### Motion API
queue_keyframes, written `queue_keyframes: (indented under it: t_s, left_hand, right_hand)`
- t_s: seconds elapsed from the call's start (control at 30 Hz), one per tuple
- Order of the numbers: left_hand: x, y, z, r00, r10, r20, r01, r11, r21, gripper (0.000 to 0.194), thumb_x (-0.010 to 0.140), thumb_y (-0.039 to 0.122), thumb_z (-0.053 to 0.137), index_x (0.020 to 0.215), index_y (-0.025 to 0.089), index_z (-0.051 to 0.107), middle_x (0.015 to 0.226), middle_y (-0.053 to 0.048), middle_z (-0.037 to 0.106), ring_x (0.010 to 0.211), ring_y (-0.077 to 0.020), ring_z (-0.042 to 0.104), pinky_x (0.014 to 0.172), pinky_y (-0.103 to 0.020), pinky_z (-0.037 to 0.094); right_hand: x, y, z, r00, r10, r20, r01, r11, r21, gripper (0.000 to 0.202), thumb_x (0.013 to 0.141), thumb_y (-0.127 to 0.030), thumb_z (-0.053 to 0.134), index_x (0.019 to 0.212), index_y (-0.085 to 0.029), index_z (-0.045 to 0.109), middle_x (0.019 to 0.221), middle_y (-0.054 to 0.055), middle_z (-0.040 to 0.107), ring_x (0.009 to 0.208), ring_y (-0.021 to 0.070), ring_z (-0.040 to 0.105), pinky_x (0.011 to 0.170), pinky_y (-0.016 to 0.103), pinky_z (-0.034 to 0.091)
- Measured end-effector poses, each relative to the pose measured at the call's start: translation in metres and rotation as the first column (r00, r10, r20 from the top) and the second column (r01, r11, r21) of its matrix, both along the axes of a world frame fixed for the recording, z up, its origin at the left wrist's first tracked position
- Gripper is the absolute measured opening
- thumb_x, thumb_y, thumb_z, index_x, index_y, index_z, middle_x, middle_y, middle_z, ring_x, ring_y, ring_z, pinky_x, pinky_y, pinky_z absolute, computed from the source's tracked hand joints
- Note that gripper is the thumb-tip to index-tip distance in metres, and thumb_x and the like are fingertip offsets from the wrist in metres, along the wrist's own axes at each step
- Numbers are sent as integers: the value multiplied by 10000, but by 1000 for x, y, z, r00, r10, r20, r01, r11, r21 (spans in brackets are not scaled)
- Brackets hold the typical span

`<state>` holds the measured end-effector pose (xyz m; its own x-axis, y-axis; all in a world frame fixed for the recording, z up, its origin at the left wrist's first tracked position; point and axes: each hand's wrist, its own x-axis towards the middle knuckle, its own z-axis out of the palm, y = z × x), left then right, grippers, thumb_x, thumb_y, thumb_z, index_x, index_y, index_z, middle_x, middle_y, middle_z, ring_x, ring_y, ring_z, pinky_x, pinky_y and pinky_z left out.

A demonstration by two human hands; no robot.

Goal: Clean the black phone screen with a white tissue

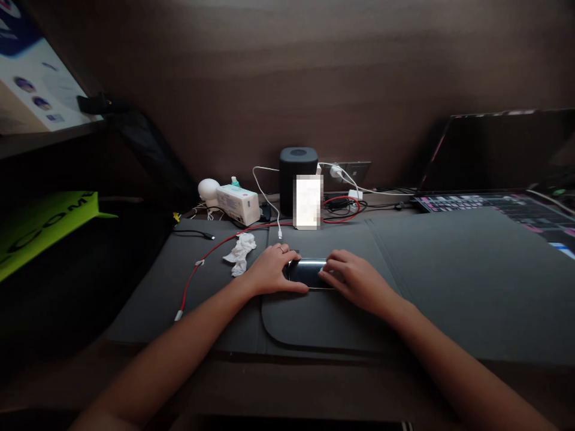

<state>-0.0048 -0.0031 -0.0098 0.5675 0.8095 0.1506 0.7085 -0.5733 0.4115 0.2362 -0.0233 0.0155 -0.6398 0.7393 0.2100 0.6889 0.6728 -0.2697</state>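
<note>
Work on the glossy black rectangular phone (305, 275) looks underway, remainder unclear: the half-open left hand (273, 270) grips its left end, the curled right hand (357, 279) pinching a small white scrap (320, 270).

Counted: two hands, left (274, 269) and right (354, 280); one dark-screened phone (306, 275); one crumpled tissue clump (241, 254); one black speaker (287, 173); one laptop (498, 158); one white carton (238, 205); one white ball-shaped object (208, 189); two larger printed boxes, yellow-green (49, 226) and white-blue (40, 78); several cables (280, 234), tangled, exact number unclear.
</note>
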Motion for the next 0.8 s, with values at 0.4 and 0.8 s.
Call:
queue_keyframes:
  t_s: [0.4,0.8]
  left_hand:
    - [1,-1,1,1000,7,3,-7,1000,-2,692,658,712,740,1155,238,650,1049,-63,581,1030,-282,568,903,-383,473]
    - [0,1,-2,1000,8,-1,-8,1000,-11,697,660,730,727,1162,255,645,1047,-60,579,1025,-281,568,901,-390,469]
  right_hand:
    - [1,4,-1,996,41,-84,-49,994,-96,219,980,-254,491,968,-204,705,985,101,641,850,213,599,748,324,477]
    - [-2,0,3,990,55,-130,-80,977,-199,215,976,-247,500,931,-205,706,952,80,605,829,196,590,732,291,454]
